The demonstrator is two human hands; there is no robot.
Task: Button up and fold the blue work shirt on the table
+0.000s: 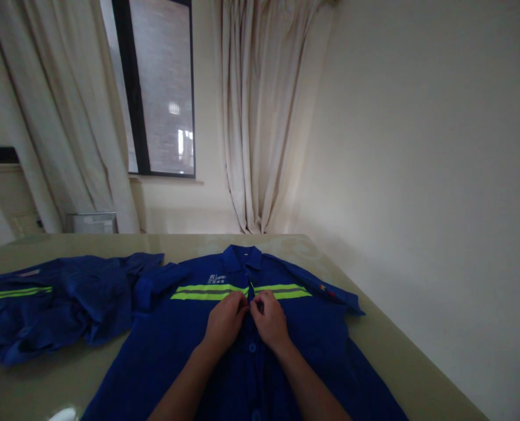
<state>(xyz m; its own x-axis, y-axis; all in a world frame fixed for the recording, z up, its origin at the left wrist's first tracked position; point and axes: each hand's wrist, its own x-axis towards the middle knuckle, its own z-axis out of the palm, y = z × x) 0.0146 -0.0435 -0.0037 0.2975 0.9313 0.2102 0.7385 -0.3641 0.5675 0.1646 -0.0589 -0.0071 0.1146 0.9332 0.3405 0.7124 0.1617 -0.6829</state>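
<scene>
A blue work shirt (189,333) with a yellow-green reflective chest band lies front up, its collar pointing away from me. Both hands meet at its front opening, just below the band. My left hand (228,320) pinches the placket edge on the left side. Close beside it, my right hand (269,318) pinches the opposite edge, fingertips nearly touching the left ones. Whatever button sits between the fingertips is hidden. Lower on the placket a button (252,347) shows. The collar (242,257) lies spread, with a small label inside.
A second blue garment (66,298) with a reflective stripe lies crumpled at the left, against the shirt's sleeve. The glossy table (374,345) runs along a wall at the right. Curtains (260,117) and a window (165,88) stand behind the table's far edge.
</scene>
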